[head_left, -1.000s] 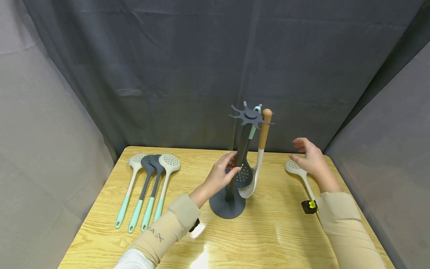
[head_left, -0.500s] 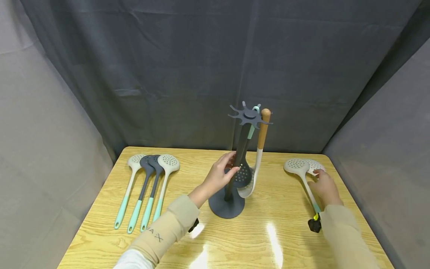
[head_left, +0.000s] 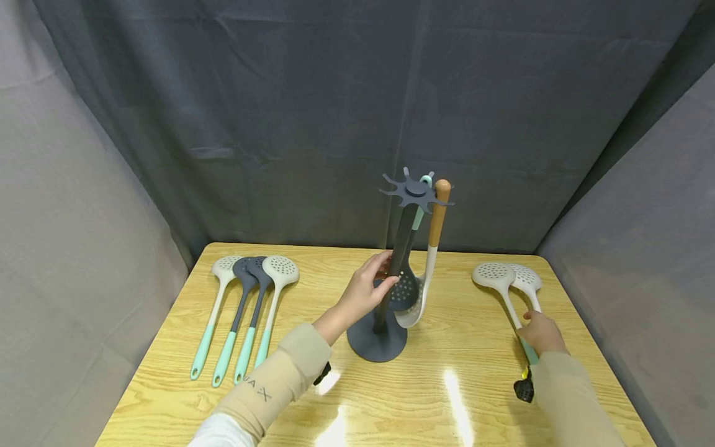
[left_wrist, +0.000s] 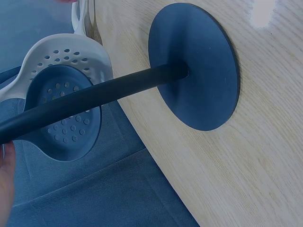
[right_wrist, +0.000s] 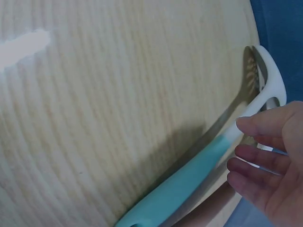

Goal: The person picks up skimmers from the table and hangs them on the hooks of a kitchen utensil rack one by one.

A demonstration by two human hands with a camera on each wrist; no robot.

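1. Grey rack pole (head_left: 393, 273), tabletop centre: left hand (head_left: 365, 290) grips it, steadying the stand.
2. Right hand (head_left: 540, 334), fingers loosely curled, touches the skimmer handle (right_wrist: 189, 182) near the right edge; it should pinch firmly before lifting.

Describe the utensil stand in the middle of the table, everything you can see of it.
The utensil stand is dark grey, matte, plastic-looking: a round flat base on the wooden table, an upright pole, and a star-shaped hook crown on top. The left hand holds the pole. A dark perforated skimmer and a pale wooden-handled one hang from it.
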